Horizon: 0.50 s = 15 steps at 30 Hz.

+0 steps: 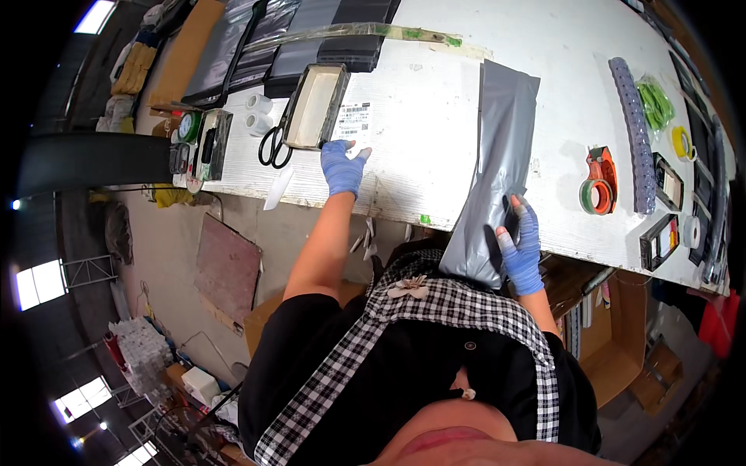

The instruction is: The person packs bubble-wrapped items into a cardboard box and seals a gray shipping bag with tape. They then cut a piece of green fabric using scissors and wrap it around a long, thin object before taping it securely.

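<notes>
A long silver-grey plastic mailing bag [501, 132] lies across the table's front edge, its lower end hanging down against my apron. My right hand [522, 245], in a blue glove with bare-looking fingertips, rests at the bag's right side with thumb and fingers spread. My left hand [343, 168], gloved alike, reaches to the lower end of a white printed label sheet [354, 120], thumb and forefinger apart. Beside that hand stands a shallow open box [313, 105] with a pale inside. Black-handled scissors [274, 147] lie left of the box.
More grey bags [303, 46] are stacked at the far left under a clear tape strip [350, 31]. White rolls [259, 115] stand near the scissors. On the right lie an orange tape dispenser [600, 180], a bubble-wrap strip [633, 132] and a yellow tape roll [683, 144].
</notes>
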{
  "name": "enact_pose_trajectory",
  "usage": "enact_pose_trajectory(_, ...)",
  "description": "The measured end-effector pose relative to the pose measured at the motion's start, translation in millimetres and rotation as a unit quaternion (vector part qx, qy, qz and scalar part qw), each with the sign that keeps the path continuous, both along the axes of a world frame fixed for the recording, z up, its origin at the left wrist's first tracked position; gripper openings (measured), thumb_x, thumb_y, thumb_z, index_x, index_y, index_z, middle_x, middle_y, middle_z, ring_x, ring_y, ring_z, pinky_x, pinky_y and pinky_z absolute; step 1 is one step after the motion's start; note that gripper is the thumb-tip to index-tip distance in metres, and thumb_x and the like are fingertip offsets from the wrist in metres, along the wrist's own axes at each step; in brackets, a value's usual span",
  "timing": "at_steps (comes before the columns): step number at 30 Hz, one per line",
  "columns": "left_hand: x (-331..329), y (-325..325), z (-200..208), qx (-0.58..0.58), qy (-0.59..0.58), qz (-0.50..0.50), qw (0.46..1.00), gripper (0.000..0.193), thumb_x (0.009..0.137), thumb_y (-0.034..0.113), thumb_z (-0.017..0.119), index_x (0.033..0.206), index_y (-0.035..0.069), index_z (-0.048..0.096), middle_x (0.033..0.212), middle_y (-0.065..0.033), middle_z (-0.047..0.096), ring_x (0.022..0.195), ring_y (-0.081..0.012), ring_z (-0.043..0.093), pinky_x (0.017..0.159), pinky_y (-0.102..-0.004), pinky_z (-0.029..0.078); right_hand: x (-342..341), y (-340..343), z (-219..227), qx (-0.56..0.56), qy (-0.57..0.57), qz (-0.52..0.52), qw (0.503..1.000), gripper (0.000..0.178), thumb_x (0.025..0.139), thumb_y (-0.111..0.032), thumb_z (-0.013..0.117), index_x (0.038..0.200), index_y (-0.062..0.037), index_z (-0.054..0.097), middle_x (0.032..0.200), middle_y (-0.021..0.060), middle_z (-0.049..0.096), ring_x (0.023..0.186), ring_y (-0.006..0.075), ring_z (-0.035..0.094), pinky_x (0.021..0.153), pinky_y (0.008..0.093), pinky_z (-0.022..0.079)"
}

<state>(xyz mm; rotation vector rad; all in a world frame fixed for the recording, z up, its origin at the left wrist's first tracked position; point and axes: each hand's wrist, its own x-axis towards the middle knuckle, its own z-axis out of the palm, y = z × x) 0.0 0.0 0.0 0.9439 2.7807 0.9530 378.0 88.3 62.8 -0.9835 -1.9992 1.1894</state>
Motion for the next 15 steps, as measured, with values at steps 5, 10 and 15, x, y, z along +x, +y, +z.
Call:
enact_pose_trajectory(5,-7.8,8.2,-24.5,0.089,-0.037,0.053,0.994,0.024,0.069,0.015,0.081,0.086,0.001,0.070,0.094,-0.0149,0.062,0.091,-0.0287,0.058,0.086,-0.0354,0.046,-3.4,5.3,-1.0,-0.021,0.044,0.008,0.999,0.053,0.086,-0.014,0.065,0.134,-0.0015,0.047,0.137,0.0169,0.044,0.127,0.0289,0.043,0.108,0.0395,0.034)
enact_pose_trajectory(10,-17.3,-0.6,-25.0,0.073,-0.028,0.054,0.996,0.020,0.080,0.014,0.075,0.088,-0.003,0.068,0.082,-0.0098,0.063,0.078,-0.0184,0.058,0.073,-0.0298,0.047,-5.2,0.6,9.6,-0.017,0.030,0.009,0.999,0.048,0.086,-0.013,0.065,0.131,-0.0016,0.050,0.135,0.0167,0.046,0.127,0.0283,0.044,0.107,0.0391,0.035)
enact_pose_trajectory(15,-3.5,-4.5,12.0,0.235,-0.213,0.146,0.937,0.016,0.085,0.013,0.071,0.089,-0.002,0.067,0.079,-0.0026,0.061,0.069,-0.0104,0.051,0.066,-0.0251,0.045,-10.5,-6.1,25.6,-0.032,0.059,0.021,0.997,0.039,0.086,-0.011,0.063,0.123,-0.0014,0.055,0.123,0.0138,0.056,0.117,0.0251,0.052,0.101,0.0363,0.041)
